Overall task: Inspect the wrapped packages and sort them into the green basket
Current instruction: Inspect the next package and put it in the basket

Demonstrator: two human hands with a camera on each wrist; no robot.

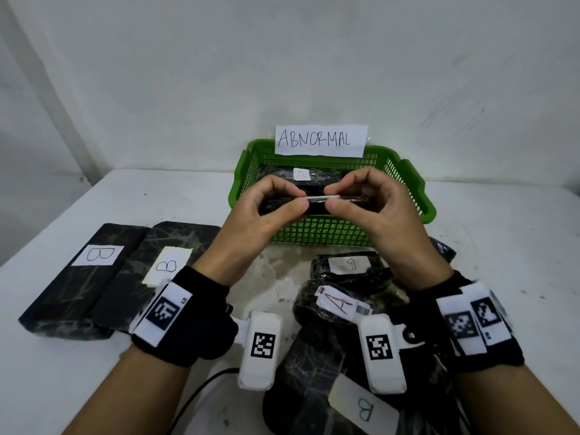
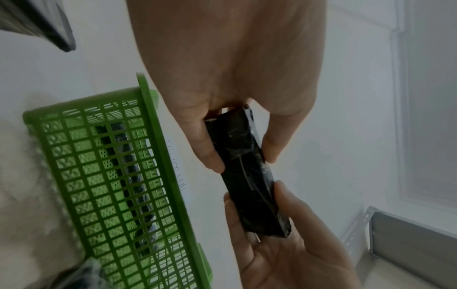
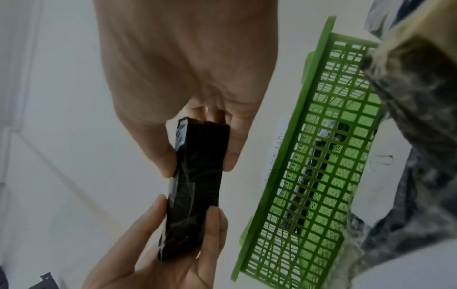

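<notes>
A slim black wrapped package (image 1: 314, 205) is held edge-on in the air, just above the front wall of the green basket (image 1: 320, 232). My left hand (image 1: 290, 202) pinches its left end between thumb and fingers, and my right hand (image 1: 334, 198) pinches its right end the same way. The left wrist view shows my left hand (image 2: 241, 156) gripping the package (image 2: 249, 176) beside the basket (image 2: 111, 176). In the right wrist view my right hand (image 3: 199, 165) grips the package (image 3: 195, 187). Another black package with an "A" label (image 1: 301, 174) lies inside the basket.
A paper sign reading ABNORMAL (image 1: 320, 140) stands on the basket's back rim. Two flat packages marked B (image 1: 100, 255) (image 1: 166, 265) lie on the white table at the left. A pile of wrapped packages (image 1: 339, 304) lies near me at the right. A wall rises behind.
</notes>
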